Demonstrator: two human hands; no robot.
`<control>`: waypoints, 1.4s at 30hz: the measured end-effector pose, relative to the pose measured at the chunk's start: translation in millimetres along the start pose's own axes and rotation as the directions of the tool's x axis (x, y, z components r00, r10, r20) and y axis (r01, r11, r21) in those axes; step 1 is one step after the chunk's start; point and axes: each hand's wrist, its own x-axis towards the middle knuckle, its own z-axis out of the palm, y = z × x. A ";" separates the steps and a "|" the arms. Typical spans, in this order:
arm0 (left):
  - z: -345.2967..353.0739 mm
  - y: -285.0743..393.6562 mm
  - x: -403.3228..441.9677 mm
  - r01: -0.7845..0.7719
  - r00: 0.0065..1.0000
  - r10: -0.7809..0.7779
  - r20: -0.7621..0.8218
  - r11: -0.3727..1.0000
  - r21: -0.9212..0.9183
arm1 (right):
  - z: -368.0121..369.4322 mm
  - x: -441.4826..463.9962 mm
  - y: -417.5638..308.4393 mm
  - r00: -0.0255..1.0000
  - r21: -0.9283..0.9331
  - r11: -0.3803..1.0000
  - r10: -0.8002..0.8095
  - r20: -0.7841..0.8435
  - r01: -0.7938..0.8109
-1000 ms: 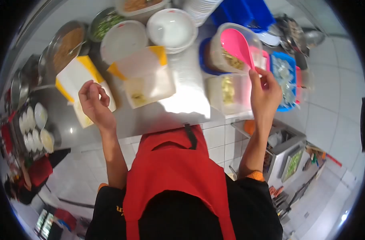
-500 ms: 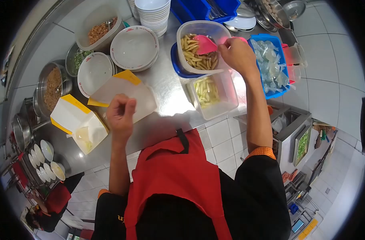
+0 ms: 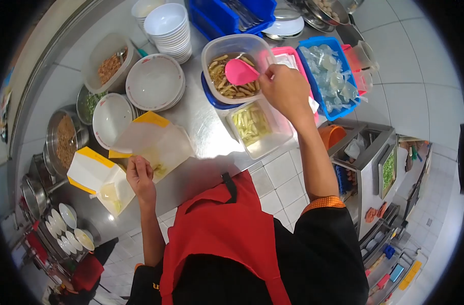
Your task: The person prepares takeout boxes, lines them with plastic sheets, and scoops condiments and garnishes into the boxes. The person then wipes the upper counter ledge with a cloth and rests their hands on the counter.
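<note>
My right hand [image 3: 289, 91] is closed round the handle of a pink ladle [image 3: 239, 72], whose bowl is inside a clear tub of pickled strips [image 3: 223, 94]. Just below that tub is another clear tub with pale green pieces [image 3: 251, 123]. My left hand [image 3: 141, 175] has its fingers pressed together at the near left edge of an open paper wrapper with a yellow band [image 3: 173, 145]; whether they grip the paper is hidden. Some green food lies on this wrapper. Left of it sits a second yellow-edged wrapper [image 3: 92, 170] with a small clear bag [image 3: 109, 192] on it.
White bowls [image 3: 154, 81] stand behind the wrappers, beside stacked small bowls [image 3: 167, 23]. Steel bowls of food [image 3: 65, 140] are at the left. A blue basket of clear bags [image 3: 331, 76] sits on the right, and a person [image 3: 87, 272] is at the lower left.
The ladle has gone from above the tub down into it, with my right hand lowered. My left hand has come to the wrapper's near edge. The view has shifted rightward.
</note>
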 end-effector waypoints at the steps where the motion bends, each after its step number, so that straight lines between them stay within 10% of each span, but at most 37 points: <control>1: 2.5 4.7 -0.9 0.065 0.997 -0.067 -0.028 0.996 -0.054 | 1.5 2.8 -2.4 1.000 -0.028 1.000 -0.004 0.010 0.005; 19: 38.4 2.5 -2.9 0.045 0.969 -0.032 0.244 0.998 -0.048 | 1.6 6.0 39.8 0.951 0.404 0.906 -0.007 0.310 -0.124; 34: 67.1 13.4 17.8 0.097 0.972 -0.084 0.217 0.994 -0.053 | 4.4 17.6 -1.1 0.980 -0.032 0.994 -0.100 0.172 0.107; 42: 75.2 16.1 16.2 0.108 0.970 -0.092 0.226 0.992 -0.059 | -12.4 36.2 13.4 0.947 0.108 0.993 -0.073 0.313 0.040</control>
